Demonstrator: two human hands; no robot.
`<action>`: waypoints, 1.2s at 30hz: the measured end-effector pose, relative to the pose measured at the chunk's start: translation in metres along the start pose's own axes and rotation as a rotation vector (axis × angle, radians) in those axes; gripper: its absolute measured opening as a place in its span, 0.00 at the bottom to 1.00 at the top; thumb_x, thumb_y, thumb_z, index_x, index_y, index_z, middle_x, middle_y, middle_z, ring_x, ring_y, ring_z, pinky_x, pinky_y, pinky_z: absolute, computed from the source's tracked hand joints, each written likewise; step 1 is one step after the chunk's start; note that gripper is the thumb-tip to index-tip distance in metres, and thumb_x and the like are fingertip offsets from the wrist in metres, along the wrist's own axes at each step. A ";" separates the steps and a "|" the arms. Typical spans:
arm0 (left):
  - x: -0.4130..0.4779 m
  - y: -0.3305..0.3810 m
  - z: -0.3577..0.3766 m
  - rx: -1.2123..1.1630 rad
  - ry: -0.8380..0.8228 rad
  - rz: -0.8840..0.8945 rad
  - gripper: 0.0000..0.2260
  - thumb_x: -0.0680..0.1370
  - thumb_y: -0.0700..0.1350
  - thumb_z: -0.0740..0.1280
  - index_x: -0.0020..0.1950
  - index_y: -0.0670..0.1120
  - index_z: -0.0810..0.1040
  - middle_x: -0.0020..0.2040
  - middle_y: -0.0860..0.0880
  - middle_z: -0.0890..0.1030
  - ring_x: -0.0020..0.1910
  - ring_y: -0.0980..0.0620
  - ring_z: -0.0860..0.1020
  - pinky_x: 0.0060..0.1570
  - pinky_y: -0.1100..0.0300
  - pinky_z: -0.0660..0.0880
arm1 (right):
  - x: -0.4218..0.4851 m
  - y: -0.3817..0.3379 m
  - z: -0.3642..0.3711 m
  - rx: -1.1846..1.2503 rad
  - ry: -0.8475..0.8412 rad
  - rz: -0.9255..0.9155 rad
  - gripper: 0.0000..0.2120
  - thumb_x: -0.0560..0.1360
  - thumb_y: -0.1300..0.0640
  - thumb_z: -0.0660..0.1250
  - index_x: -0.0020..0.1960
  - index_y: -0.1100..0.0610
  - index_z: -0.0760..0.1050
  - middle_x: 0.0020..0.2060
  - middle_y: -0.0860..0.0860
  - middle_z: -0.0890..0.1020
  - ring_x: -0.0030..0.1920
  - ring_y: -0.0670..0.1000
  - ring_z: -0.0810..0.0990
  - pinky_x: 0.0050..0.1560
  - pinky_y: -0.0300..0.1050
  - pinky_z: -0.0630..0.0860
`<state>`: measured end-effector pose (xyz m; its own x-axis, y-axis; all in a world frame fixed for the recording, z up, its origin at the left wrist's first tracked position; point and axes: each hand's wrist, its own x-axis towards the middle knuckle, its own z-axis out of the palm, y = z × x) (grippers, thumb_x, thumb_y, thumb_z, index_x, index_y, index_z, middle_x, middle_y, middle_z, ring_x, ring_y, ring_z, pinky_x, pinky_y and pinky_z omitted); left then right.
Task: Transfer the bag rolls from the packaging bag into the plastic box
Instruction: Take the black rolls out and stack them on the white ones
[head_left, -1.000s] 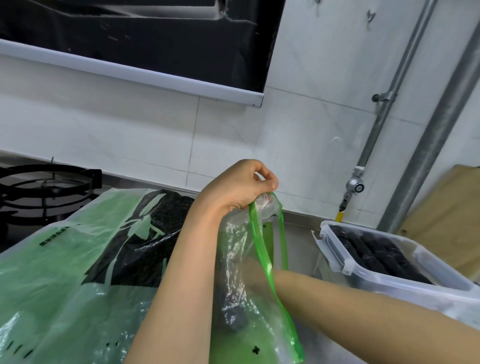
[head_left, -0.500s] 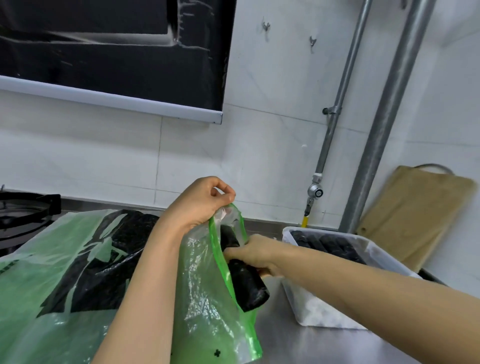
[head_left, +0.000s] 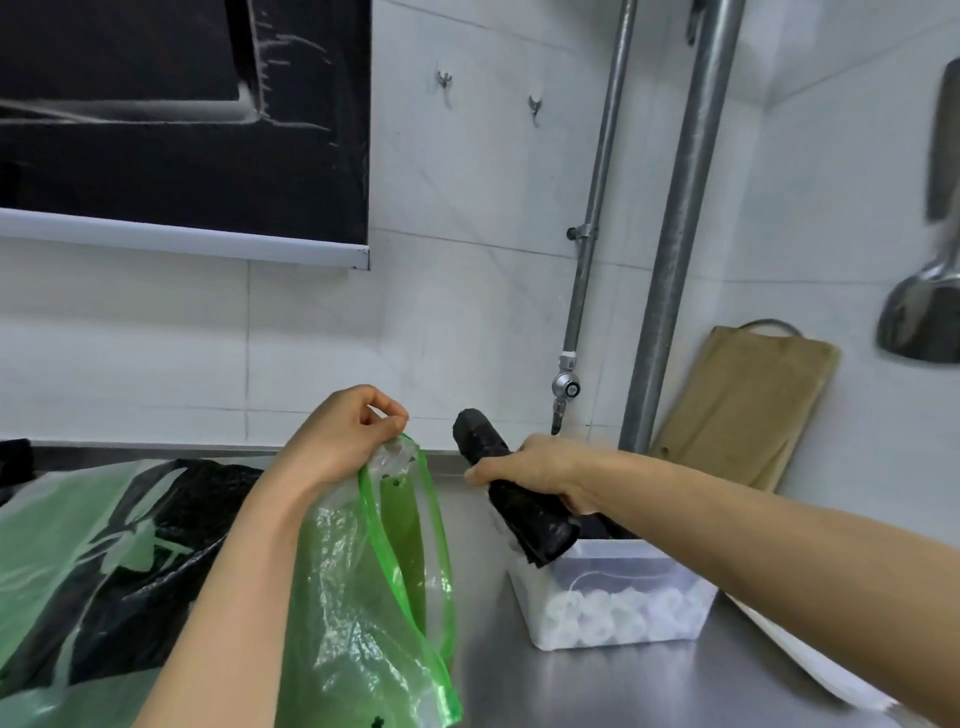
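The right hand (head_left: 540, 467) has its fingers wrapped around a black, matte, finely textured bag roll (head_left: 511, 488), tilted in the air above the near-left corner of the translucent plastic box (head_left: 613, 597), while the left hand (head_left: 343, 441) pinches up the rim of the green-edged clear packaging bag (head_left: 363, 582).

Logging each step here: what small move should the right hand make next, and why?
Probably lower the black roll into the plastic box: the right hand grips it clear of the packaging bag, with its lower end over the box's left corner.
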<state>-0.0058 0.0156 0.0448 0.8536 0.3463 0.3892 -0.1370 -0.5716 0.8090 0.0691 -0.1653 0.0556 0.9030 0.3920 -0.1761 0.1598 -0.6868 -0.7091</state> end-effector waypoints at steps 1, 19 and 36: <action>0.000 0.000 0.001 0.005 -0.010 -0.002 0.03 0.78 0.43 0.65 0.49 0.46 0.77 0.40 0.42 0.82 0.17 0.61 0.65 0.28 0.61 0.61 | -0.001 0.001 -0.007 0.003 0.005 0.006 0.30 0.66 0.44 0.74 0.58 0.63 0.74 0.48 0.58 0.81 0.49 0.58 0.81 0.55 0.52 0.78; 0.003 -0.002 0.010 0.066 -0.012 -0.003 0.04 0.78 0.43 0.65 0.49 0.45 0.78 0.46 0.35 0.82 0.17 0.59 0.64 0.27 0.61 0.60 | 0.019 0.052 -0.107 0.009 0.279 0.191 0.23 0.74 0.40 0.65 0.52 0.61 0.72 0.38 0.56 0.76 0.34 0.54 0.76 0.34 0.42 0.73; 0.005 -0.008 0.014 0.087 -0.054 -0.009 0.03 0.77 0.45 0.65 0.48 0.48 0.78 0.46 0.37 0.82 0.45 0.37 0.79 0.42 0.57 0.67 | 0.036 0.102 -0.109 -0.509 0.352 0.253 0.28 0.72 0.41 0.67 0.60 0.63 0.72 0.50 0.56 0.76 0.47 0.54 0.73 0.46 0.42 0.70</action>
<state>0.0064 0.0115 0.0345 0.8810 0.3124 0.3554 -0.0865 -0.6321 0.7700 0.1617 -0.2882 0.0515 0.9999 0.0173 -0.0004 0.0166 -0.9683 -0.2494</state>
